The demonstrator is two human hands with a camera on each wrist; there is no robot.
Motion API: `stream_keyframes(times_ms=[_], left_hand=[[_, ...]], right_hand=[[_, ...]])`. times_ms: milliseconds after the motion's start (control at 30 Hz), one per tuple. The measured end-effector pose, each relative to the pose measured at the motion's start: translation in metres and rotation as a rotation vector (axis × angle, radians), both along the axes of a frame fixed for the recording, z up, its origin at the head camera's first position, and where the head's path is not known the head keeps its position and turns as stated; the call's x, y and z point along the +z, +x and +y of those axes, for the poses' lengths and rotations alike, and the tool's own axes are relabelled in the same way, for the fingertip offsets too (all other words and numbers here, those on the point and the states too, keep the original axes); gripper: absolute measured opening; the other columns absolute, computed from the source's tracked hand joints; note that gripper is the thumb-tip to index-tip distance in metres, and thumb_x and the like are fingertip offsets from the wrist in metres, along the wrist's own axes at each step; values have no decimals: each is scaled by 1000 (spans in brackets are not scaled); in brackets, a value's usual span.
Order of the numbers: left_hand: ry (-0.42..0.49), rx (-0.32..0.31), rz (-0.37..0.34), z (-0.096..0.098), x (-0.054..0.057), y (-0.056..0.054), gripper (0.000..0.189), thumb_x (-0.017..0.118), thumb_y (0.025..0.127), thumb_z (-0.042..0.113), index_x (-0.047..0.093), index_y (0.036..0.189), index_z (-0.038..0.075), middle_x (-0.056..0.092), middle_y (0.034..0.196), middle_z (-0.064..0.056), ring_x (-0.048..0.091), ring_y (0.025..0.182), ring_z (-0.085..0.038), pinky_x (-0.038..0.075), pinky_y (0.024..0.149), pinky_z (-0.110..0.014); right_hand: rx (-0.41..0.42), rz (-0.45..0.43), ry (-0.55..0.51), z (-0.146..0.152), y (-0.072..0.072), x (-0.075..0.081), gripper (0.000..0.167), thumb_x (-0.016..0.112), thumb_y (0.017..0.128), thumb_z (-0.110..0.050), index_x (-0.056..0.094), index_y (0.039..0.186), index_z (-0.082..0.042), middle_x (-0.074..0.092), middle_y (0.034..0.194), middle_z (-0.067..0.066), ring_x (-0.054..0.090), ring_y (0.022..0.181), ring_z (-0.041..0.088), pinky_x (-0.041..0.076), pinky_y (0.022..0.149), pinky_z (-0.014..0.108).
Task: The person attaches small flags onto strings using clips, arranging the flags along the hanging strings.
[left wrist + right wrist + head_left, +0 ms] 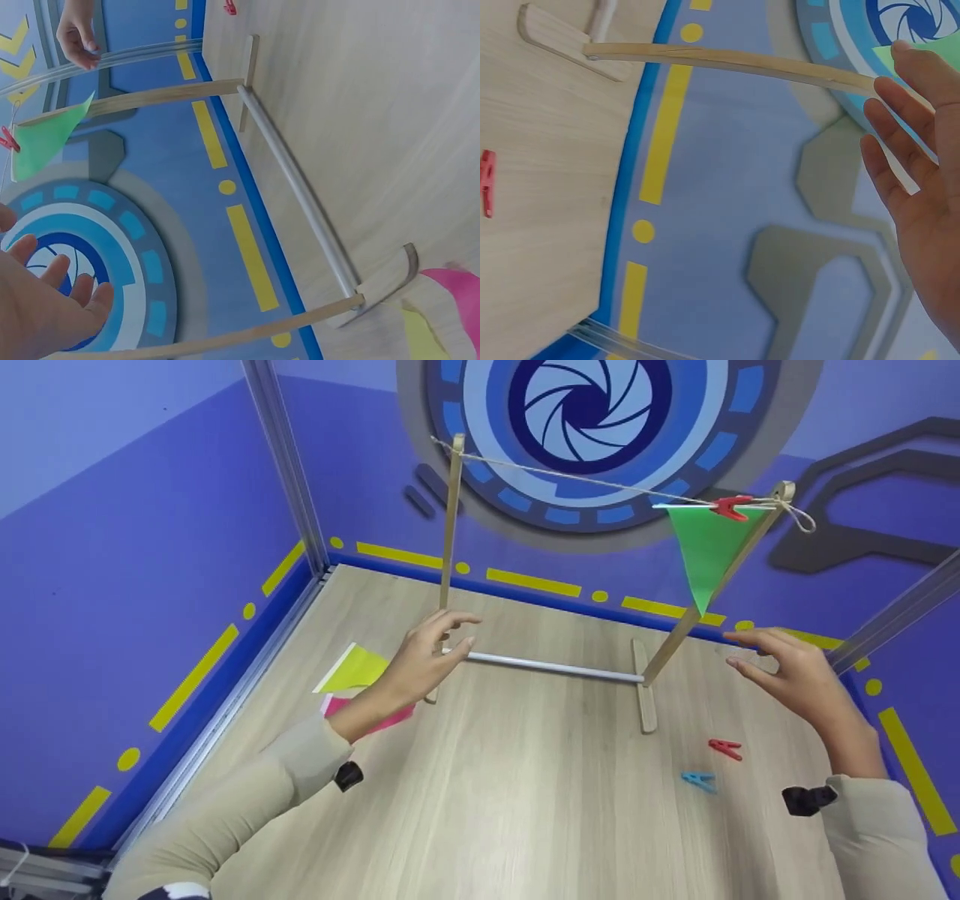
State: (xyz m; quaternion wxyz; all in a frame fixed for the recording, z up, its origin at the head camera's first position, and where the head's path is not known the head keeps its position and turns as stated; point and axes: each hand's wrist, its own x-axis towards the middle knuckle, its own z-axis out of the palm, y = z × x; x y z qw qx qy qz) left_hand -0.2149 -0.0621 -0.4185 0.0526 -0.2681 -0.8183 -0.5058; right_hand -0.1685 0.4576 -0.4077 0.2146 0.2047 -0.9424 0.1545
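Observation:
A green triangular flag [705, 547] hangs from a string [570, 476] near the right post, held by a red clothespin [731, 508]. The string runs between two wooden posts joined low down by a grey rod [555, 666]. My left hand [427, 656] is raised near the left post [451, 525], fingers loosely bent, holding nothing. To the right of the right post [675, 641], my right hand [795, 671] is in the air with relaxed fingers and nothing in its grasp. In the right wrist view its fingers [900, 142] are spread apart.
A yellow flag [352, 669] and a pink flag [386, 720] lie on the table at the left, partly behind my left forearm. Another red clothespin [725, 748] and a blue clothespin [699, 781] lie at the right front. Blue walls [360, 457] enclose the table's back and sides.

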Motion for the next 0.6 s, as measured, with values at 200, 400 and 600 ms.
stream_keyframes(times_ms=[200, 400, 600], left_hand=[[-38, 15, -13, -16, -9, 1, 32, 63, 102, 24, 64, 134, 16, 62, 130, -6, 55, 114, -23, 50, 97, -45], [-151, 50, 31, -33, -21, -2, 40, 64, 102, 29, 60, 139, 14, 57, 144, -5, 47, 135, -28, 39, 112, -53], [-309, 84, 156, -47, -30, -11, 46, 65, 101, 29, 57, 142, 11, 55, 145, -11, 45, 135, -34, 38, 113, -52]], right_hand=[[-47, -58, -25, 4, 6, -19, 40, 81, 86, -9, 71, 125, -11, 72, 114, 7, 66, 95, 28, 33, 85, 0], [-52, -101, -40, 11, 9, -37, 42, 80, 89, -11, 69, 129, -10, 73, 115, 12, 69, 97, 33, 38, 85, 2], [-68, -128, -63, 15, 10, -53, 40, 77, 91, -14, 68, 130, -8, 72, 118, 13, 68, 98, 33, 31, 84, -1]])
